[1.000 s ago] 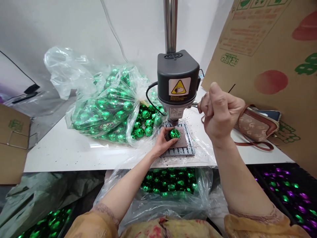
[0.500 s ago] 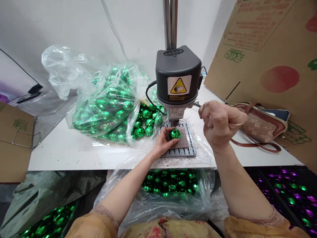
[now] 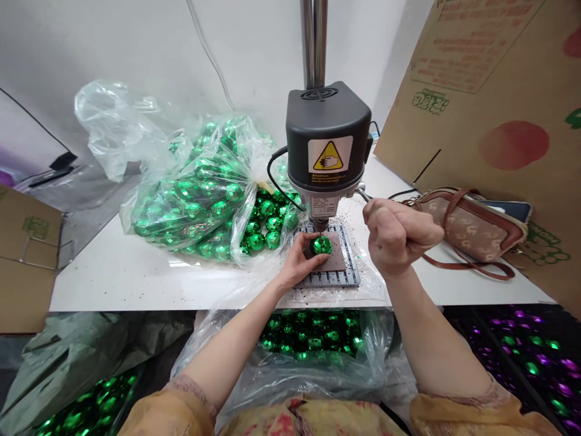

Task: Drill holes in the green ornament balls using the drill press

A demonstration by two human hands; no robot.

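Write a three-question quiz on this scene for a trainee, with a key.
1. Which hand holds the green faceted ball under the drill press? A: left; B: right; C: both.
2. True or false: in the picture, the brown-trimmed handbag lies left of the drill press.
3. Fill in: the warning sticker shows a hand inside a yellow ____.

Key: 1. A, the left hand. 2. False; the brown-trimmed handbag lies to the right. 3. Triangle.
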